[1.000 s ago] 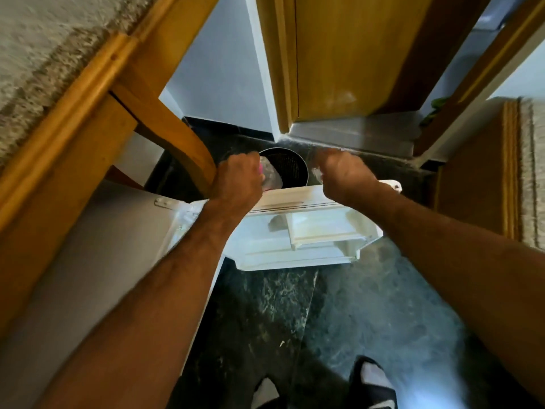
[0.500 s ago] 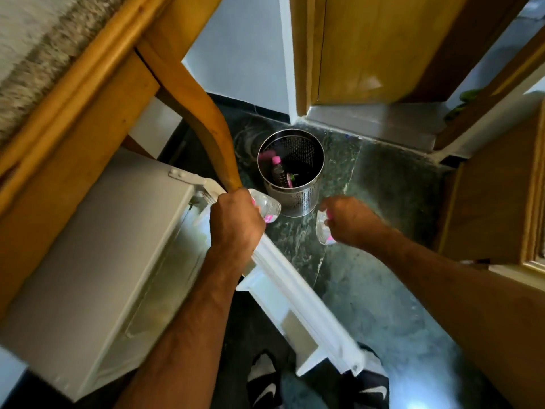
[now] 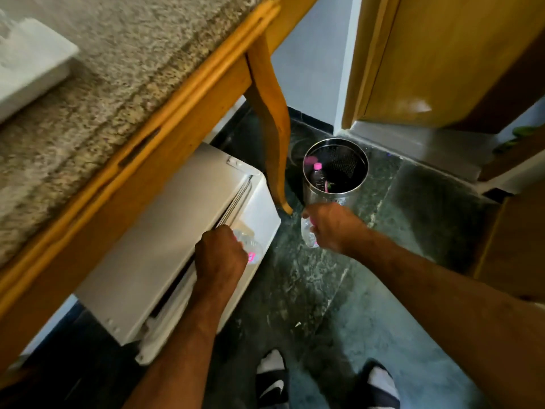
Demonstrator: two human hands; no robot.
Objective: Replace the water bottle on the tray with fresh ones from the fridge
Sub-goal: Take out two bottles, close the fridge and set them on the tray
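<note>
My left hand (image 3: 220, 255) grips a clear plastic water bottle (image 3: 250, 248) with a pink label and rests against the top edge of the white mini fridge door (image 3: 259, 214). The door stands almost shut against the fridge (image 3: 165, 237) under the table. My right hand (image 3: 333, 227) holds a second clear water bottle (image 3: 308, 234) upright above the dark floor, just in front of the metal bin (image 3: 336, 196). Inside the bin lies a used bottle with a pink cap (image 3: 318, 172). No tray is identifiable in this view.
A wooden table with a speckled stone top (image 3: 118, 78) overhangs the fridge; its curved leg (image 3: 271, 113) stands between fridge and bin. A white object (image 3: 26, 66) sits on the tabletop at left. A wooden door (image 3: 436, 60) is at right. My feet in sandals (image 3: 274, 379) are below.
The fridge door has swung from wide open to nearly shut, pushed by my left hand. Both hands kept their bottles, and the view rose to show the tabletop.
</note>
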